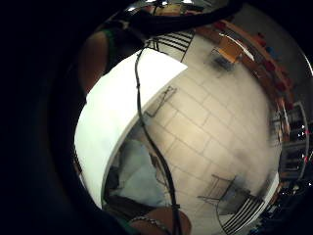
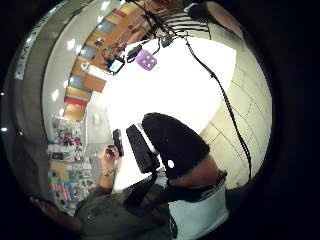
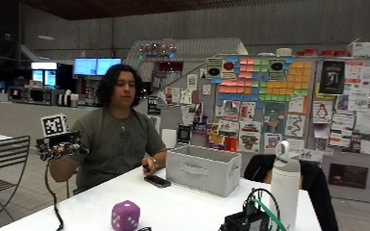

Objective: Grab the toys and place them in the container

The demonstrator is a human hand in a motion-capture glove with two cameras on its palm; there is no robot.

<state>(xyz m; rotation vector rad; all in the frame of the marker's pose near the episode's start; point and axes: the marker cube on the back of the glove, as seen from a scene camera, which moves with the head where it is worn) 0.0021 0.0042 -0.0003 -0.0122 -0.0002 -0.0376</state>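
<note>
A purple plush die with white dots sits on the white table near its front edge; the thumb side palm view shows the purple die at the table's far end. The grey fabric container stands mid-table, open at the top. My gloved right hand is raised beside the shoulder, off the table's left side and well away from the die. Its fingers hang loosely curled and hold nothing. The bare left hand rests on the table by a black phone.
A white bottle and a black box with cables stand at the table's front right. A black metal chair is on the left. A dark jacket hangs behind the bottle. The little finger side view shows the table edge and tiled floor.
</note>
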